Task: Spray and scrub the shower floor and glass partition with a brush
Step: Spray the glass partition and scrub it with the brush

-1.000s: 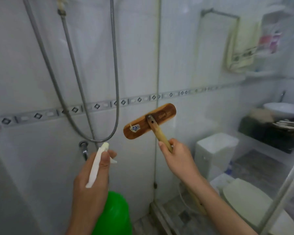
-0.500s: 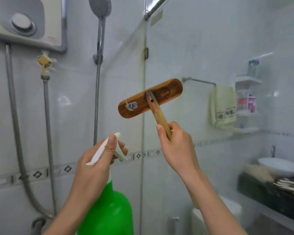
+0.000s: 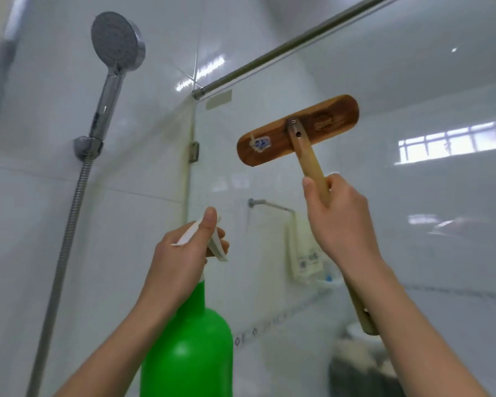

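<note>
**A:** Entry one, hands?

**B:** Left hand [image 3: 181, 262] grips the neck of the green plastic spray bottle with a white trigger head [image 3: 189, 345], fingers curled at the trigger. Right hand [image 3: 338, 222] is clenched on the pale handle of the brown oblong-headed wooden brush [image 3: 297, 130]. The brush head is above the knuckles, its back towards the viewer.

**B:** Bristle contact with the clear glass partition [image 3: 413, 196] cannot be told.

**A:** Handling note?

**B:** Probably best to mist the pane ahead of the nozzle first. Then press the brush flat and work downward in overlapping strokes.

**A:** Surroundings?

**B:** Chrome shower head [image 3: 116, 43], up-left of the left hand, on the white tiled wall [image 3: 26, 224]. Steel top rail [image 3: 298, 35], above the right hand. Pale towel [image 3: 301, 253], between the hands, behind the glass. Shower floor is out of view.
</note>
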{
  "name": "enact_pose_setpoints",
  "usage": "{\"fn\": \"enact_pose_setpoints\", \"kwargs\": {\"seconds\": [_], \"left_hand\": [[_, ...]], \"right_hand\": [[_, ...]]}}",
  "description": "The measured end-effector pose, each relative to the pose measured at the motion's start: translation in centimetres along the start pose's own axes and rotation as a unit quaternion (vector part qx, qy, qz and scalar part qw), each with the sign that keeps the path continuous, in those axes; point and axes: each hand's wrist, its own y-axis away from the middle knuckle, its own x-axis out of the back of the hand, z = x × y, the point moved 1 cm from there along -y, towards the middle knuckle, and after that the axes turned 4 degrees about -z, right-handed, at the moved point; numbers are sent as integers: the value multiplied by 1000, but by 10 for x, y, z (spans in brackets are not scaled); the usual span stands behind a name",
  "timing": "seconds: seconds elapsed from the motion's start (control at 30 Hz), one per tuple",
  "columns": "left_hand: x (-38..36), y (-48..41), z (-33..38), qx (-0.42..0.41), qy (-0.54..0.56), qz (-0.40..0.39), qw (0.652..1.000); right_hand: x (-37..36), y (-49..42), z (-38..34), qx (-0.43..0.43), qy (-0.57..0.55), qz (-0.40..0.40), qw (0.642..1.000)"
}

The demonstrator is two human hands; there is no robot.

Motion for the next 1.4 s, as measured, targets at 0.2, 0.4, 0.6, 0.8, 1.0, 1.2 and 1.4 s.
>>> {"fn": "enact_pose_setpoints", "kwargs": {"seconds": [0.2, 0.4, 0.6, 0.8, 1.0, 1.2, 1.4], "left_hand": [[5, -47, -19, 1, 39, -32, 999], [1, -46, -34, 19, 88, -33, 995], [-10, -42, -40, 7, 103, -45, 994], [-14, -39, -36, 7, 114, -37, 993], [-15, -40, -29, -1, 124, -30, 992], [-13, -46, -41, 20, 139, -28, 990], [-15, -48, -51, 23, 119, -22, 992]], "right_hand": [[3, -16, -9, 4, 76, 55, 996], [6, -11, -11, -9, 134, 78, 988], [8, 0, -10, -22, 171, 70, 983], [12, 11, -6, -35, 183, 61, 981], [16, 16, -7, -34, 191, 61, 979], [17, 15, -14, -30, 188, 61, 980], [12, 14, -16, -33, 188, 53, 980]]}}
